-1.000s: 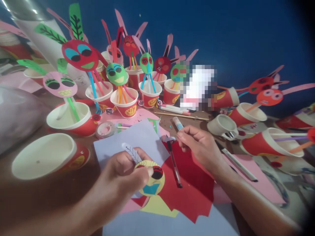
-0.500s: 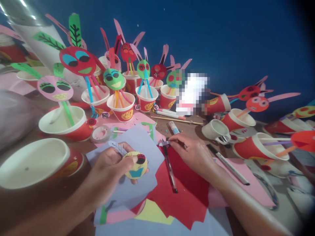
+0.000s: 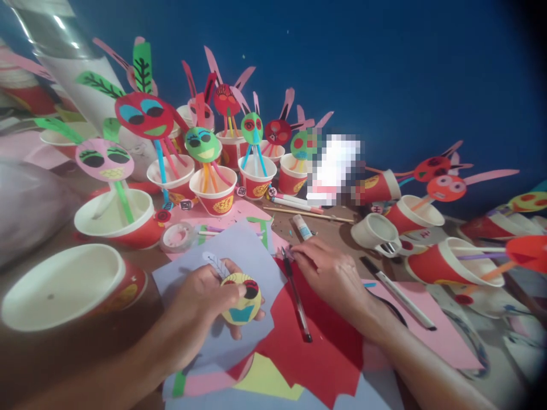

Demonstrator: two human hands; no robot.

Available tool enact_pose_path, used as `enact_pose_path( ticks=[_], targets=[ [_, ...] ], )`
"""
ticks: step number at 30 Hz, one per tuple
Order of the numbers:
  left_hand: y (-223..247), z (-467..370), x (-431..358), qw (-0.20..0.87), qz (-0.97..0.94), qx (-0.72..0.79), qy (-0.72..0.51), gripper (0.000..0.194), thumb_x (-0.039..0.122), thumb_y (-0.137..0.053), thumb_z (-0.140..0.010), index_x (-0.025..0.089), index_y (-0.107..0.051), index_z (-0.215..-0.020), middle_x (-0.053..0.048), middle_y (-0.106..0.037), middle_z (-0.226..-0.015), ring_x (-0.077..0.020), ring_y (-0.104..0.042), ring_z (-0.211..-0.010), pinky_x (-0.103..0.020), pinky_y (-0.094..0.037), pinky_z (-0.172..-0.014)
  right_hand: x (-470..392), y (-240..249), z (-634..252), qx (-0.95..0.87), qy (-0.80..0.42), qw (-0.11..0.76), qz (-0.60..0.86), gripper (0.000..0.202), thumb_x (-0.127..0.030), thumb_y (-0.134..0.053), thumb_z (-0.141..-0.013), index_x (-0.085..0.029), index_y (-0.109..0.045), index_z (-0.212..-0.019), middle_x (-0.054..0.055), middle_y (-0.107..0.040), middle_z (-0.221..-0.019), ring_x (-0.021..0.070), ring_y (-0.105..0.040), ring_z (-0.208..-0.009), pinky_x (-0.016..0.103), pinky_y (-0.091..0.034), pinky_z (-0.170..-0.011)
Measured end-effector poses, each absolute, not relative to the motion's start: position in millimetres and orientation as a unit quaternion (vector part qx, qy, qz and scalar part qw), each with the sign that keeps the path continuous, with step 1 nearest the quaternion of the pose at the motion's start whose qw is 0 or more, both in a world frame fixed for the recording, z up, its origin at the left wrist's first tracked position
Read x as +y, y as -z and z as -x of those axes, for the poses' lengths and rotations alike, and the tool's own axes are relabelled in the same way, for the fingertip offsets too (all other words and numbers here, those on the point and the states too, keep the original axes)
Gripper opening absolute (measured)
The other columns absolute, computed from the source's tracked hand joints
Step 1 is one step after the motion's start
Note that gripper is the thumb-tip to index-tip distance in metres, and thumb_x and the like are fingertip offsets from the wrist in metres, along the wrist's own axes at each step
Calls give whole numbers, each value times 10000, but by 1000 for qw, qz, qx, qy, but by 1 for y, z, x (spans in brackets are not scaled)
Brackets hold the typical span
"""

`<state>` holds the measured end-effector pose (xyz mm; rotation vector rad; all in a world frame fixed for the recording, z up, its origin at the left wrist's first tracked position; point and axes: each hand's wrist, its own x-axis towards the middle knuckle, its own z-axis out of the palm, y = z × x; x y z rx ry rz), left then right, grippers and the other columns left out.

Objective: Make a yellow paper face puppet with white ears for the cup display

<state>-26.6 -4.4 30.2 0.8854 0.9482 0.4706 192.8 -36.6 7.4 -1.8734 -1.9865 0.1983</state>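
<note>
A round yellow paper face (image 3: 234, 286) with a teal mouth and a red-and-black eye is pinched in my left hand (image 3: 213, 299), thumb on top. A pale leaf-shaped strip (image 3: 213, 263) with drawn veins stands out from its upper left. Beyond the top of the red paper (image 3: 325, 336), my right hand (image 3: 327, 267) has its fingertips together by a small pale scrap (image 3: 285, 250); whether they grip it is too small to tell. A black pen (image 3: 298, 296) lies on the red paper just left of that hand.
Paper cups (image 3: 213, 191) with colourful paper faces on straws line the back. A glue stick (image 3: 301, 226), a white mug (image 3: 375, 232) and a marker (image 3: 399, 293) lie around my right hand. A wide cup (image 3: 64, 287) lies tilted at the left. A blurred bright patch covers part of the back.
The view has shifted slightly, so most things appear a little lower. My right fingers were by a pale strip near the pen tip; they now sit close to a small scrap there.
</note>
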Motion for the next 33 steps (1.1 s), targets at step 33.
enact_pose_path(
  ticks=[33],
  targets=[
    [-23, 17, -18, 743, -448, 479, -131, 239, 371, -619, -728, 195, -457, -720, 38, -597, -533, -107, -532, -409, -217, -399, -438, -59, -26, -145, -404, -537, 397, 625, 110, -229, -581, -793, -192, -527, -704, -69, -510, -575, 56, -391, -474, 168, -306, -416]
  ],
)
